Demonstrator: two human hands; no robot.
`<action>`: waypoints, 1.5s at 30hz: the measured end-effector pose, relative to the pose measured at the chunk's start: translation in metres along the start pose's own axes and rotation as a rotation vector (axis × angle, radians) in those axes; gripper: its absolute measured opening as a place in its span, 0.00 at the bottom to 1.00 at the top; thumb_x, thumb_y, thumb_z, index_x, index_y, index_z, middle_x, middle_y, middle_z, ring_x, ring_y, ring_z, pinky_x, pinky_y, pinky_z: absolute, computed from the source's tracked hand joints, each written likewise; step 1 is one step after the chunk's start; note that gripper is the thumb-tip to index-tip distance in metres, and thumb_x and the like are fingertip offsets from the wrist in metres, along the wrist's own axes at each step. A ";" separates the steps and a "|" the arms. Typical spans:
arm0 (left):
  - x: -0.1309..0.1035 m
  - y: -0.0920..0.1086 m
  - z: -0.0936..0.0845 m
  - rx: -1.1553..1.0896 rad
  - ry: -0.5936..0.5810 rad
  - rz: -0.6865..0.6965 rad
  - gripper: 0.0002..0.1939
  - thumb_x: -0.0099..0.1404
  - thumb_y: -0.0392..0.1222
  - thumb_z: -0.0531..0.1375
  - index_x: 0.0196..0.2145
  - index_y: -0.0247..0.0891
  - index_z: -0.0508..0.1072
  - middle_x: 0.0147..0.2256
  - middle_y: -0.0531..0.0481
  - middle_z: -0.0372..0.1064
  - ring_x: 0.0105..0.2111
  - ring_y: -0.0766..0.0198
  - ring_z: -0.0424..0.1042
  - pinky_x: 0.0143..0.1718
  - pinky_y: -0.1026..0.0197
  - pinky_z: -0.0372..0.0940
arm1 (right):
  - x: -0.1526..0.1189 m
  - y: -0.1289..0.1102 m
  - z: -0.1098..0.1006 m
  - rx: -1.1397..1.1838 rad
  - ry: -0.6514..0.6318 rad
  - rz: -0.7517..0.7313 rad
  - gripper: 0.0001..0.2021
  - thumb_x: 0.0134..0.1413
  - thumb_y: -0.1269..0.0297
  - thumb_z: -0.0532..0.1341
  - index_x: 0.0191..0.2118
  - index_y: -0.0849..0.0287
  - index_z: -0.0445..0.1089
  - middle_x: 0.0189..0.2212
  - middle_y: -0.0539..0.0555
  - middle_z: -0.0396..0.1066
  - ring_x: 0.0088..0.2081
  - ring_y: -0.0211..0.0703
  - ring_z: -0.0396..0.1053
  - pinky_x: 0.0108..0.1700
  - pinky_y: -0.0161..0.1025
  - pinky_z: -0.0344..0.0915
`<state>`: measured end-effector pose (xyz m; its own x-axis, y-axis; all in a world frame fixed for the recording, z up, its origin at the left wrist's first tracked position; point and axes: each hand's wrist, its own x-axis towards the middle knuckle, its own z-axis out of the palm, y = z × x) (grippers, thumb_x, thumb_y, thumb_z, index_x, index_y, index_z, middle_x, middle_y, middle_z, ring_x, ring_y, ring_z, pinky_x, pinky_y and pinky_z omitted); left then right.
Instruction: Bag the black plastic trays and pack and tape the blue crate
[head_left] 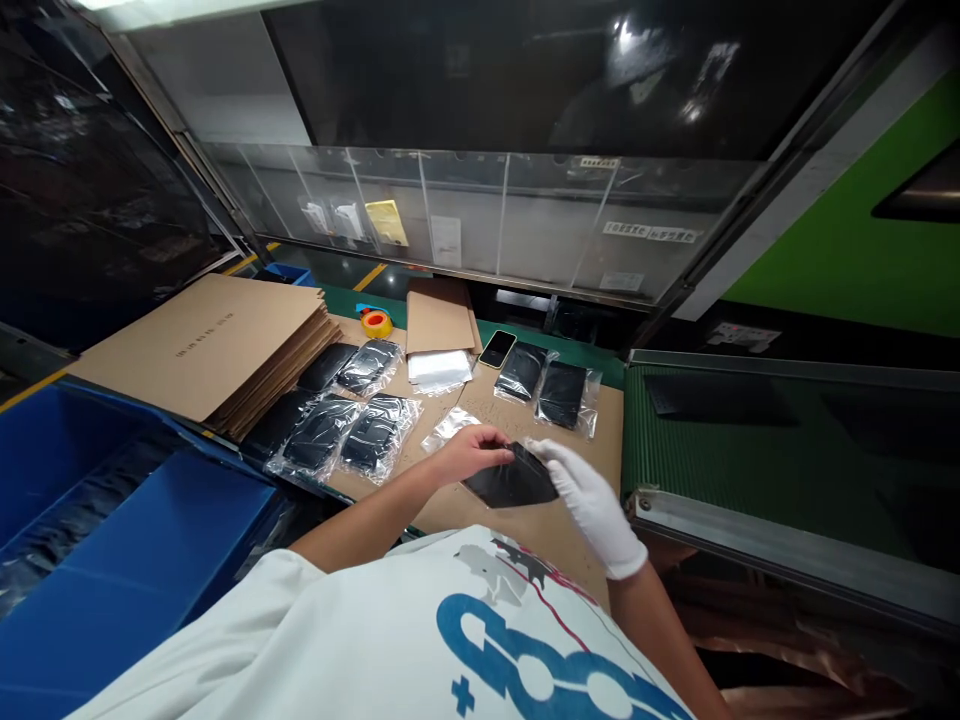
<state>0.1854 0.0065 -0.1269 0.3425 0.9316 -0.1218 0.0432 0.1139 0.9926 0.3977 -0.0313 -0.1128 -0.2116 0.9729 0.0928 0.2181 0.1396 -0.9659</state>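
Observation:
Close to my body, a flat black panel (510,482) is held between my two hands above the cardboard-covered bench. My bare left hand (474,453) pinches its upper left edge with thumb and fingers. My right hand (589,500), in a white glove, grips its upper right side, and some fingertips are hidden behind it. Just beyond my left hand lies a crumpled clear plastic bag (450,428). Black pieces in clear bags lie to the left, such as one bagged piece (375,432), and two more, including another bagged piece (562,393), lie to the right.
Stacked cardboard sheets (210,340) stand at the left, above a blue bin (142,560). At the back are yellow tape (376,322), a pile of clear bags (440,372), cardboard pieces (440,315) and a phone (497,348). A green conveyor belt (712,460) runs along the right.

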 end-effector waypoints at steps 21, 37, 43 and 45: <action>-0.019 0.003 -0.028 -0.193 0.449 0.102 0.10 0.50 0.45 0.69 0.28 0.36 0.76 0.33 0.50 0.72 0.36 0.64 0.70 0.40 0.63 0.64 | 0.027 -0.011 -0.013 -0.311 0.071 0.012 0.16 0.58 0.50 0.56 0.40 0.54 0.75 0.42 0.55 0.75 0.45 0.51 0.71 0.51 0.49 0.66; 0.014 -0.134 0.032 0.515 -0.145 0.002 0.05 0.57 0.37 0.61 0.30 0.35 0.77 0.46 0.42 0.71 0.47 0.58 0.70 0.49 0.58 0.63 | -0.030 0.163 -0.003 -0.102 0.395 0.303 0.21 0.56 0.49 0.51 0.35 0.60 0.74 0.40 0.65 0.75 0.46 0.55 0.71 0.55 0.58 0.62; 0.025 -0.149 0.048 0.721 -0.371 -0.001 0.06 0.54 0.35 0.62 0.31 0.39 0.77 0.47 0.46 0.71 0.48 0.56 0.68 0.48 0.59 0.62 | -0.055 0.196 -0.005 -0.253 0.398 0.261 0.16 0.52 0.55 0.54 0.39 0.56 0.73 0.45 0.60 0.73 0.51 0.56 0.68 0.58 0.59 0.58; 0.022 -0.148 0.043 0.803 -0.365 -0.014 0.08 0.54 0.37 0.62 0.34 0.40 0.77 0.48 0.45 0.69 0.46 0.55 0.68 0.47 0.58 0.62 | -0.057 0.177 -0.004 -0.303 0.377 0.204 0.17 0.52 0.58 0.56 0.46 0.55 0.72 0.52 0.59 0.69 0.56 0.55 0.63 0.61 0.57 0.55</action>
<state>0.2271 -0.0050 -0.2764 0.6095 0.7481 -0.2625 0.6489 -0.2805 0.7073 0.4520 -0.0609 -0.2881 0.2093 0.9768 0.0446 0.4965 -0.0668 -0.8655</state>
